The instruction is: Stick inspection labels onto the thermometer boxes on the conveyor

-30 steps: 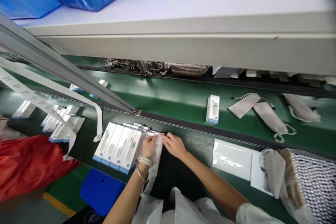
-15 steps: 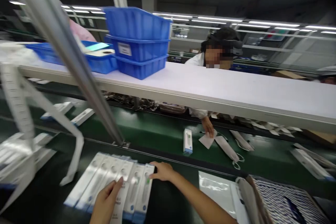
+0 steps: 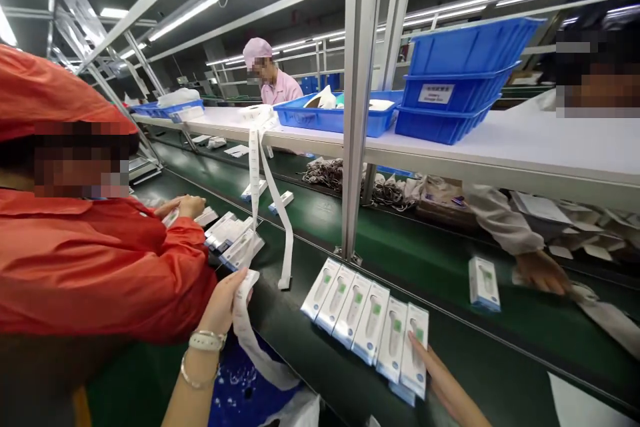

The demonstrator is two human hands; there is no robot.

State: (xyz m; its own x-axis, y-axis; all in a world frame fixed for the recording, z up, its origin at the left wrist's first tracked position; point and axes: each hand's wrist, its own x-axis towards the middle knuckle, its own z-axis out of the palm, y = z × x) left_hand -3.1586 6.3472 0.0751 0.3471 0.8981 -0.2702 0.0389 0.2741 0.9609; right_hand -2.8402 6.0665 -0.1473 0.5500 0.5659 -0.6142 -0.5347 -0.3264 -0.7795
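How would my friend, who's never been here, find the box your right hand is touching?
Find the tall silver metal post mid-picture. Below its foot, on the dark green bench, is a slanting row of six slim white-and-blue boxes with green patches. Pick the row's rightmost box: it alone of the six has the person's bare right hand on it.

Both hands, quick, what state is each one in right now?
Left hand: closed, holding the white strip.
Right hand: touching the row's rightmost box; whether it grips cannot be told.
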